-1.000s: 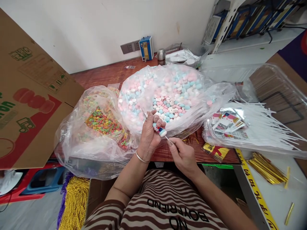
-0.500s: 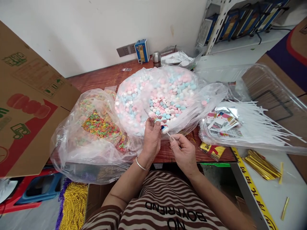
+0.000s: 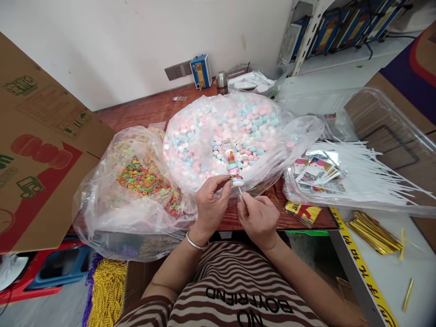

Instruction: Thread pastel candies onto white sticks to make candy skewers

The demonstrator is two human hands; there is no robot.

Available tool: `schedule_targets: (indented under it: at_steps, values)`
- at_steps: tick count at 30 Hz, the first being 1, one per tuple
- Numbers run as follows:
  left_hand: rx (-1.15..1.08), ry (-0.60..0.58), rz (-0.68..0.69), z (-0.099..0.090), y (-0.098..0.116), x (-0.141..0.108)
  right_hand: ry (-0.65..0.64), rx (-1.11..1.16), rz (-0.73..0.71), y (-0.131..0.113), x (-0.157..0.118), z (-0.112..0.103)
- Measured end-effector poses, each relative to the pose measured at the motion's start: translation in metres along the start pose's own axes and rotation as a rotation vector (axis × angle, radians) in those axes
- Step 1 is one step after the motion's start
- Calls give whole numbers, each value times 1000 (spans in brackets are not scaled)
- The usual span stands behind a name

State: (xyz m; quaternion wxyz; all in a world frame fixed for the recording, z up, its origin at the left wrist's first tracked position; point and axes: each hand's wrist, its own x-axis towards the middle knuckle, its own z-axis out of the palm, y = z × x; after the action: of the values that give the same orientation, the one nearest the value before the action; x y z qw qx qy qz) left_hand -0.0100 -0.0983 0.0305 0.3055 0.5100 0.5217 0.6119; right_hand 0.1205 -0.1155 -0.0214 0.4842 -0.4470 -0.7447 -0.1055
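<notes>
The candy stack point(image 3: 232, 160), held over the bag of pastel candies point(image 3: 269, 167), is pinched near its lower end by thumb and forefinger of the left hand point(image 3: 211, 204), while the right hand point(image 3: 259, 219) clamps its white stick point(image 3: 240, 190); uneven pulling could loosen it.

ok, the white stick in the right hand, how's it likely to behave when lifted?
The white stick is probably light: it looks thin. Likely fairly stiff, since its visible part is straight. May be front-heavy, with a pale sweet at the end beyond the right hand.
</notes>
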Motion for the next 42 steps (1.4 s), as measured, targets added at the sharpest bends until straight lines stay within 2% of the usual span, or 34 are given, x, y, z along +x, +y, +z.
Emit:
schedule_targets:
  at_steps: [8,13,17,24,27,32,34,38,40,42]
  values:
    - [186,-23,122,-5,2,1,-6,-55,-154,-1,6,-6]
    - [266,-46,185,-5,1,3,0,-19,-138,-2,6,-5]
    - [313,-62,240,-5,2,4,23,28,-31,-1,4,-2]
    - [579,-133,630,-2,-4,-3,109,32,75,-1,4,0]
    - [562,-147,645,-1,-6,-7,98,90,161,-1,4,-2]
    - [426,-104,464,-4,0,-7,83,240,174,-1,5,-6]
    - [448,-119,524,-5,1,-6,51,358,268,-3,8,-8]
    - [556,-108,687,-5,1,-4,-169,757,574,-7,12,-13]
    - [608,-137,739,-4,0,-2,-185,819,632,-10,11,-13]
    - [650,-193,782,-4,-1,-1,-135,810,668,-11,9,-12]
